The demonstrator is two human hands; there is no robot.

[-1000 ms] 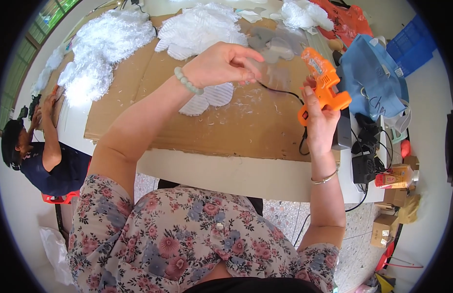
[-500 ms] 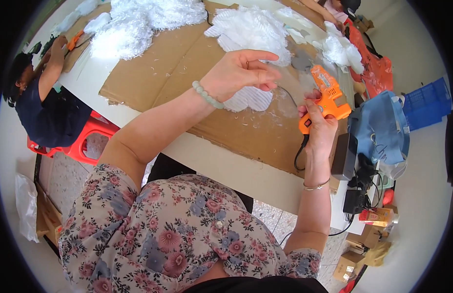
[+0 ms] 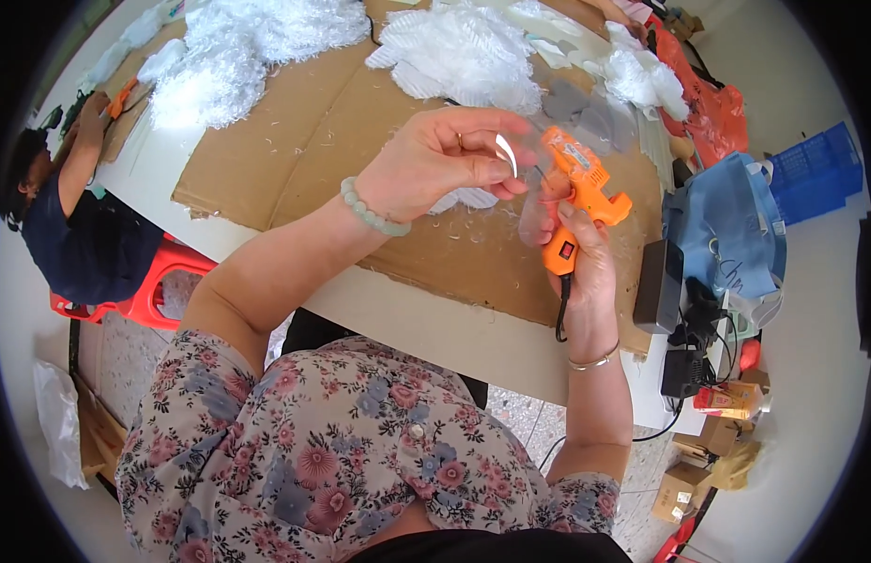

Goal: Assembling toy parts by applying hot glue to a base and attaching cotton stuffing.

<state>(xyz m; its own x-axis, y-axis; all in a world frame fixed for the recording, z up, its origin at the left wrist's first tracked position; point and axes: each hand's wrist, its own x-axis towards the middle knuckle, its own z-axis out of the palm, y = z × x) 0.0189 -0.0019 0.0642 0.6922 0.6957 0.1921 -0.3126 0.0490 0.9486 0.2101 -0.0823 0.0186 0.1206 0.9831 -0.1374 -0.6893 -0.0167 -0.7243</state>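
My right hand (image 3: pixel 586 246) grips an orange glue gun (image 3: pixel 578 161) by its handle, with the nozzle side turned toward my left hand. A black cord runs down from the handle. My left hand (image 3: pixel 459 155) is raised close to the gun, thumb and fingers pinching a thin, clear plastic piece (image 3: pixel 522 141) that shines white along one edge. Its full outline is hard to make out against the gun. Behind my left hand, a white ribbed piece (image 3: pixel 475 199) lies partly hidden on the brown cardboard (image 3: pixel 435 258).
Fluffy white strands (image 3: pixel 252 56) and a pile of white ribbed pieces (image 3: pixel 459 56) cover the far cardboard. Clear round pieces (image 3: pixel 595 117) lie beyond the gun. At right are a blue bag (image 3: pixel 726 230), a dark box (image 3: pixel 659 286) and black adapters (image 3: pixel 681 373). A co-worker (image 3: pixel 65 197) sits at left.
The glue gun has moved left and closer to my left hand. My left hand has shifted slightly left, and the clear piece in its fingers now shows plainly.
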